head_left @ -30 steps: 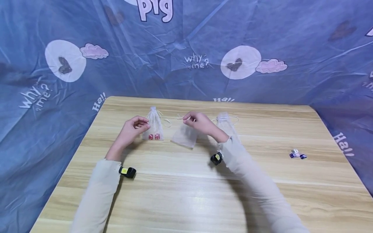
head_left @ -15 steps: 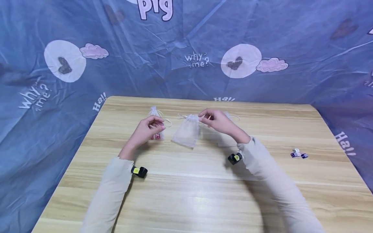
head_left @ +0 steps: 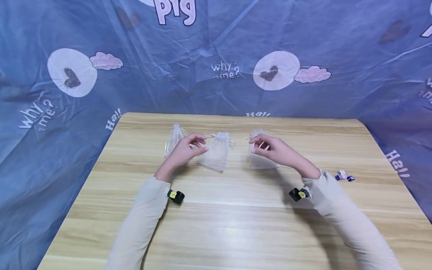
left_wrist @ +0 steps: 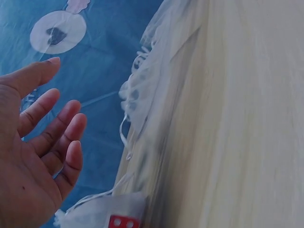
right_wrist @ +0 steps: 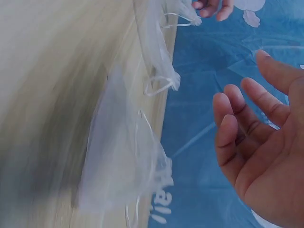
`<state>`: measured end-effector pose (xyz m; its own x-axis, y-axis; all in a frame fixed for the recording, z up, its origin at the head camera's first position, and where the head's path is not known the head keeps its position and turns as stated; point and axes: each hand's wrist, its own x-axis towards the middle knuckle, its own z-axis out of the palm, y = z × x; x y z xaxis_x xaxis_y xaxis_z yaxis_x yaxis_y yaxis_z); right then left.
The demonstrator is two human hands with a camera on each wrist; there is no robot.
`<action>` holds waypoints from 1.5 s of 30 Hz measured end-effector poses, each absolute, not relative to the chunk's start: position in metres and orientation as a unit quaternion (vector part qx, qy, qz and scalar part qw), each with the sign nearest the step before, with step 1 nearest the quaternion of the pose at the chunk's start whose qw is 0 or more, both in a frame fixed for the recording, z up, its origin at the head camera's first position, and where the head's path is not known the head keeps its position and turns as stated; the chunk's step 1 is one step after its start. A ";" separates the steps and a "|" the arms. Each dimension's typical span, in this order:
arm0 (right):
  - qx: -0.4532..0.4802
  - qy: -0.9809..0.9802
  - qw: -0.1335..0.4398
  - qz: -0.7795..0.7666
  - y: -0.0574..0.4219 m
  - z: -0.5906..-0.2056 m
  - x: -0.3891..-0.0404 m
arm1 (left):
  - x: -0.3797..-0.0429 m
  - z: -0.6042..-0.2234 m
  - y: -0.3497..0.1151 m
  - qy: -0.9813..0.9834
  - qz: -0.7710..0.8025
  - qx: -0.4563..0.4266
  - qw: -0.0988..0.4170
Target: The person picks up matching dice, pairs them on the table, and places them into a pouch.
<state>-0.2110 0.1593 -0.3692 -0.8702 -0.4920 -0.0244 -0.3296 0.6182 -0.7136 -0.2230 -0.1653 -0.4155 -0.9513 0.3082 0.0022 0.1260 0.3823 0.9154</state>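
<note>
My left hand (head_left: 189,148) hovers between the left and middle drawstring bags, its fingers loosely curled and holding nothing. In the left wrist view its palm shows bare. The left sheer white drawstring bag (head_left: 173,138) is partly behind this hand; a red die (left_wrist: 124,222) shows through it in the left wrist view. The middle white drawstring bag (head_left: 216,153) lies flat, just right of the left fingertips. My right hand (head_left: 278,152) hovers over the right white drawstring bag (head_left: 261,164), partly covering it. Its relaxed fingers hold nothing, as the right wrist view shows.
A small cluster of white and dark blue dice (head_left: 342,176) sits at the right of the wooden table (head_left: 216,225). A blue printed cloth (head_left: 202,86) hangs behind the table's far edge. Each wrist wears a black camera (head_left: 176,196).
Both hands have moved right: the left from the left bag towards the middle one, the right from the middle bag, which it let go, to above the right bag.
</note>
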 end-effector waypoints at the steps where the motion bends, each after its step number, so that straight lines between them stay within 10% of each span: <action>1: -0.226 0.894 0.109 -0.371 0.164 -0.368 -0.209 | -0.224 -0.416 -0.163 0.828 0.538 0.133 0.087; 45: -0.120 0.897 -0.012 -0.426 0.339 -0.382 -0.122 | -0.233 -0.441 -0.131 0.905 0.342 0.179 0.177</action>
